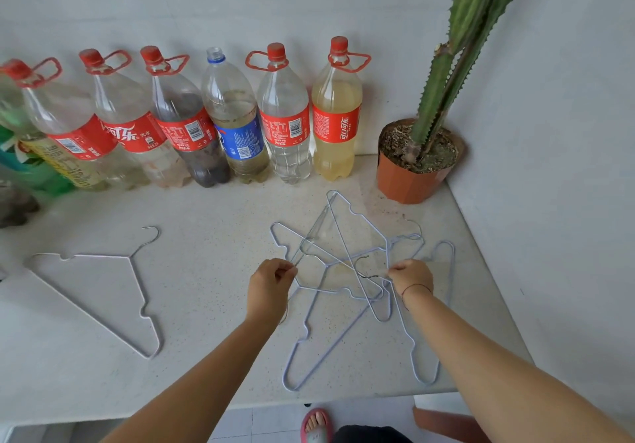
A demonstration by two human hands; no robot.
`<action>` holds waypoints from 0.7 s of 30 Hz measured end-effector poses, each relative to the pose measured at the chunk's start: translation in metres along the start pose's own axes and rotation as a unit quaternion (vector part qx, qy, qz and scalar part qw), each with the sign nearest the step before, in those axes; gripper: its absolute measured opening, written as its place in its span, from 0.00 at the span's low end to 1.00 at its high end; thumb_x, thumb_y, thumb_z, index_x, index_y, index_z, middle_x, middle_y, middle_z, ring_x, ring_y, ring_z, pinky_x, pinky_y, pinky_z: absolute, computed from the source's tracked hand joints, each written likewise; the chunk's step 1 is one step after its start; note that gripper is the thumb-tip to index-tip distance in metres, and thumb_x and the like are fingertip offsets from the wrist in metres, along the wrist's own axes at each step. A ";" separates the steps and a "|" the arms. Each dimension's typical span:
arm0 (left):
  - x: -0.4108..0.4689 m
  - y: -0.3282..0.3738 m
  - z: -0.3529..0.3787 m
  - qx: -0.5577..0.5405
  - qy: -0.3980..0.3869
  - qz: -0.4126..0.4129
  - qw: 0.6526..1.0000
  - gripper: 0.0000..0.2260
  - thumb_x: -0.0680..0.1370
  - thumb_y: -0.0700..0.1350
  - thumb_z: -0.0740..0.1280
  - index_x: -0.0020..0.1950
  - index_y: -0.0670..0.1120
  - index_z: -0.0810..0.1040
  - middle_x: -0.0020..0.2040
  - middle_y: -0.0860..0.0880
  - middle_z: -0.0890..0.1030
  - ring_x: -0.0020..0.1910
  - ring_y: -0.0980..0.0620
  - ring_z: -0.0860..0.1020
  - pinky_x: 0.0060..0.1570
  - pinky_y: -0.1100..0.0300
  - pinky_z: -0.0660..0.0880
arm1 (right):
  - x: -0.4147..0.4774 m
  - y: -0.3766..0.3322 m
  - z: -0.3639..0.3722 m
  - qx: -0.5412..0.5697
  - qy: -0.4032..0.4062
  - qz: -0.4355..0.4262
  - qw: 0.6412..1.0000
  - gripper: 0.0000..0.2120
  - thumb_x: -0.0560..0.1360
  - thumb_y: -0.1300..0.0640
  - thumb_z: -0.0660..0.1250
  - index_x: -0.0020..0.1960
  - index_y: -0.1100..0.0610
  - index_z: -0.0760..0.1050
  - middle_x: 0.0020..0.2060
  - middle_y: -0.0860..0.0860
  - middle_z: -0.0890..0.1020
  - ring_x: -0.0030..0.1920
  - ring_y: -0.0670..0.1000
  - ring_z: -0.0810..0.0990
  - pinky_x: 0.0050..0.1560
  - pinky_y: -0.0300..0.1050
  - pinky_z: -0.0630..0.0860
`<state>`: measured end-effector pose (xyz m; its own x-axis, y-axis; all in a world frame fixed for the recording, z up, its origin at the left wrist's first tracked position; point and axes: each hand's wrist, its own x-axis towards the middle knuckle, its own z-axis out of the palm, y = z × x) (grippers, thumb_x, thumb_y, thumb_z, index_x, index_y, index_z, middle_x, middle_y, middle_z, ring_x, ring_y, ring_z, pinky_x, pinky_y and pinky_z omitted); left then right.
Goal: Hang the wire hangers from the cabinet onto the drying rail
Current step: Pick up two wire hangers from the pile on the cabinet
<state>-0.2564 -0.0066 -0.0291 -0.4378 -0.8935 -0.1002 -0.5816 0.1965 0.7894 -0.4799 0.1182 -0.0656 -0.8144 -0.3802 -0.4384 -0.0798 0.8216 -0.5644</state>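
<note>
Several pale blue and white wire hangers lie tangled in a pile (347,264) on the white speckled cabinet top (206,305), right of centre. My left hand (271,284) pinches a hanger wire at the pile's left side. At the pile's right side my right hand (410,276) pinches another wire, near a dark hook. One white hanger (137,288) lies flat by itself to the left, away from both hands. No drying rail is in view.
A row of large plastic bottles (285,116) with red and blue labels stands along the back wall. A potted cactus (422,154) sits in the back right corner, close to the pile. The counter's front edge runs below my forearms, with a sandalled foot (316,423) on the tiled floor.
</note>
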 end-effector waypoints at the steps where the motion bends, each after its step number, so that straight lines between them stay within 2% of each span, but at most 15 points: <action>1: 0.002 0.001 -0.002 -0.014 0.013 -0.014 1.000 0.04 0.77 0.43 0.67 0.48 0.44 0.80 0.44 0.48 0.80 0.40 0.55 0.75 0.38 0.72 0.68 | -0.001 0.000 -0.001 0.006 0.005 -0.008 1.000 0.10 0.72 0.63 0.64 0.49 0.59 0.82 0.47 0.56 0.84 0.47 0.56 0.81 0.40 0.38 0.68; 6: 0.007 0.007 -0.008 -0.048 0.045 -0.061 0.996 0.05 0.77 0.44 0.66 0.48 0.43 0.80 0.43 0.48 0.81 0.41 0.52 0.77 0.37 0.67 0.70 | -0.012 0.009 -0.004 0.024 0.026 -0.012 0.999 0.08 0.72 0.59 0.66 0.51 0.59 0.75 0.46 0.56 0.81 0.46 0.56 0.77 0.41 0.41 0.68; 11: 0.006 0.008 -0.009 -0.073 0.055 -0.088 0.992 0.07 0.77 0.45 0.66 0.50 0.43 0.80 0.43 0.48 0.81 0.41 0.51 0.77 0.39 0.64 0.72 | -0.027 0.027 0.000 -0.043 0.009 -0.022 0.999 0.08 0.73 0.53 0.67 0.46 0.58 0.78 0.42 0.54 0.83 0.37 0.52 0.75 0.30 0.39 0.65; 15: 0.006 0.007 -0.011 -0.076 0.046 -0.090 0.992 0.09 0.77 0.46 0.66 0.53 0.45 0.81 0.47 0.46 0.82 0.40 0.48 0.77 0.43 0.58 0.74 | -0.028 0.029 0.002 -0.033 0.001 -0.041 0.999 0.09 0.74 0.54 0.66 0.43 0.59 0.79 0.40 0.55 0.84 0.36 0.52 0.76 0.33 0.39 0.68; 18: 0.006 0.011 -0.018 -0.052 0.060 -0.075 0.994 0.10 0.78 0.46 0.65 0.54 0.44 0.80 0.48 0.47 0.81 0.44 0.48 0.78 0.44 0.60 0.73 | -0.029 0.025 -0.001 -0.004 0.024 -0.051 0.998 0.08 0.75 0.56 0.65 0.44 0.61 0.78 0.39 0.56 0.82 0.36 0.52 0.75 0.28 0.37 0.63; 21: 0.005 0.016 -0.027 -0.034 0.097 -0.064 0.993 0.09 0.78 0.45 0.64 0.54 0.42 0.80 0.49 0.47 0.79 0.44 0.51 0.76 0.43 0.62 0.70 | -0.030 0.022 -0.006 0.031 0.042 -0.065 0.997 0.08 0.75 0.57 0.65 0.44 0.61 0.78 0.34 0.52 0.78 0.36 0.51 0.74 0.28 0.36 0.64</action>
<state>-0.2489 -0.0187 -0.0008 -0.2192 -0.9716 -0.0888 -0.5736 0.0547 0.8173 -0.4604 0.1499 -0.0608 -0.8447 -0.4430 -0.3005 -0.1546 0.7393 -0.6554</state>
